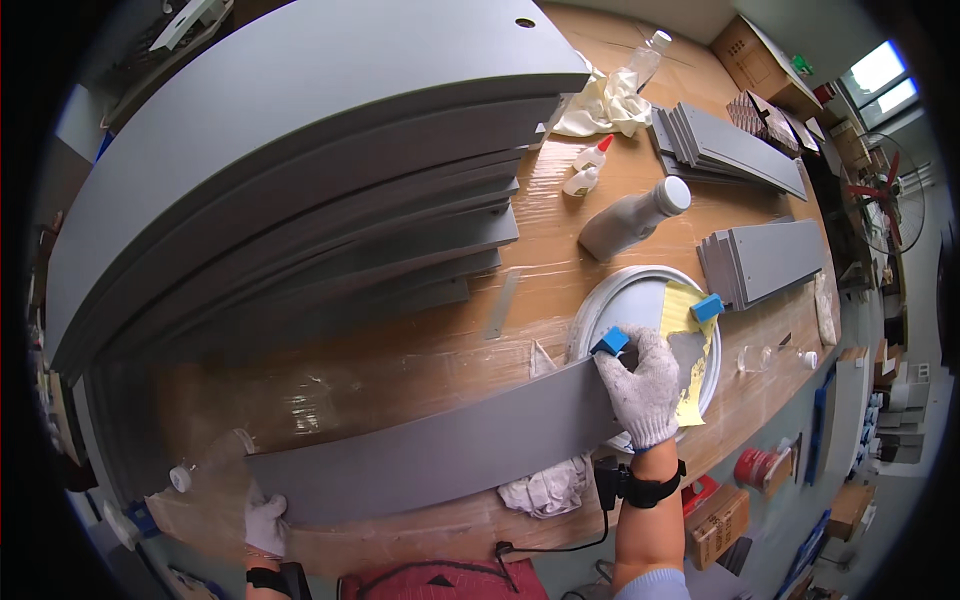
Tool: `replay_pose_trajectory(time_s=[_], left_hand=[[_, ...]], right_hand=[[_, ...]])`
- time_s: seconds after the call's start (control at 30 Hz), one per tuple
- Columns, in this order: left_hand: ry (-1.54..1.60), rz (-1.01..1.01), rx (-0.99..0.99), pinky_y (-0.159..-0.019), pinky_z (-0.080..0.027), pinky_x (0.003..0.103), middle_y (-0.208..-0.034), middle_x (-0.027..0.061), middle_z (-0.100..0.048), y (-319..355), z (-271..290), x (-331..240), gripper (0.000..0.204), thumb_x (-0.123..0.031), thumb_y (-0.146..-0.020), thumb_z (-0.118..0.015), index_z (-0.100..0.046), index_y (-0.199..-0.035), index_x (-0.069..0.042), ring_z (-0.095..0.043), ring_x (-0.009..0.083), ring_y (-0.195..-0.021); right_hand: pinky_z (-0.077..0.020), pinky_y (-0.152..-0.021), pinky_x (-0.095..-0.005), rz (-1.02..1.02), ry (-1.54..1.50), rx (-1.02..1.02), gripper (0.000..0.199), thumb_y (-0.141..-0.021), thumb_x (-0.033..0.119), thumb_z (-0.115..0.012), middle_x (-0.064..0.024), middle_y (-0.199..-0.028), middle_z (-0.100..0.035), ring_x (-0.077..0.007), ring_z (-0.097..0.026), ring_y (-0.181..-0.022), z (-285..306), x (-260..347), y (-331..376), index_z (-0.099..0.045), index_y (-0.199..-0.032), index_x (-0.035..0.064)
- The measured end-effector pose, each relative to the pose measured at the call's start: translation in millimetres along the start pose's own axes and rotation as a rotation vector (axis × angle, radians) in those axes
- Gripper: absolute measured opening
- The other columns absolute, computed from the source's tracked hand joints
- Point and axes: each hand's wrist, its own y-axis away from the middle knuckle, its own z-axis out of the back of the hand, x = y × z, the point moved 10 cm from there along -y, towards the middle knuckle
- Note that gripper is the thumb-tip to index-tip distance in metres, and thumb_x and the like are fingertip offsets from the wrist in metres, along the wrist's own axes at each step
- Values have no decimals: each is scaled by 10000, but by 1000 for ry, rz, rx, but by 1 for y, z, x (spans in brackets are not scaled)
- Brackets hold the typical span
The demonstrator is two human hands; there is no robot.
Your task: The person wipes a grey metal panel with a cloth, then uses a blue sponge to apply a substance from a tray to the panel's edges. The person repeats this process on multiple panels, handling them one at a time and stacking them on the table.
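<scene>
A long flat grey panel (430,445) lies across the near side of the work table. My left hand (265,524), in a white knit glove, grips its left end with the thumb over the front; the other fingers are hidden. My right hand (645,388), gloved too, pinches a small blue block (611,342) at the panel's upper right corner. Under that hand is a round white lid (592,310) with yellow paper (678,300) on it. The paper bears grey smears, and a second blue block (707,307) rests at its edge.
Large grey panels (330,60) are stacked at the far left. Shorter grey panels (765,262) sit in piles at the right. Beyond the lid stand a grey bottle with a white cap (630,222) and small glue bottles (590,165). A crumpled white cloth (548,488) lies near the front edge.
</scene>
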Motion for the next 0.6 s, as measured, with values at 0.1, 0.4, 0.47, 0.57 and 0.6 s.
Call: replay_pose_trajectory(time_s=[0.1, 0.4, 0.47, 0.57, 0.6], left_hand=[[8, -12, -18, -996, -507, 329, -1302, 120, -596, 0, 11, 3, 699, 111, -821, -554, -393, -1495, 18, -618, 222, -1124], [128, -62, 30, -994, -526, 331, -1296, 112, -615, 7, -4, -5, 680, 107, -799, -591, -444, -1456, 15, -639, 226, -1139], [130, -44, 53, -1002, -526, 340, -1293, 117, -618, 8, -13, -8, 673, 102, -800, -603, -450, -1450, 15, -639, 232, -1154], [160, -42, 27, -995, -512, 324, -1287, 112, -616, 11, -14, -9, 621, 101, -799, -625, -498, -1401, 20, -621, 211, -1161], [161, -35, 34, -997, -510, 325, -1287, 110, -615, 12, -11, -7, 621, 103, -794, -634, -501, -1395, 18, -621, 212, -1160]], right_hand=[[-559, -739, -365, 93, -123, 68, 269, -794, 125, -793, -127, -905, -710, -255, -696, -787, -25, 32, 22, -713, -1037, 43], [-553, -772, -341, 43, -357, 48, 326, -775, 78, -837, -107, -938, -717, -214, -699, -836, -62, 85, 75, -694, -1062, 23], [-547, -771, -331, 67, -199, -55, 300, -804, 95, -819, -106, -939, -713, -206, -688, -831, -39, 55, 61, -690, -1066, 26], [-542, -756, -318, 76, -160, 10, 284, -808, 99, -818, -96, -903, -705, -182, -674, -791, -38, 58, 56, -692, -1054, 30], [-542, -754, -317, 96, -150, 23, 285, -806, 98, -820, -94, -899, -705, -180, -673, -787, -42, 67, 60, -691, -1052, 29]])
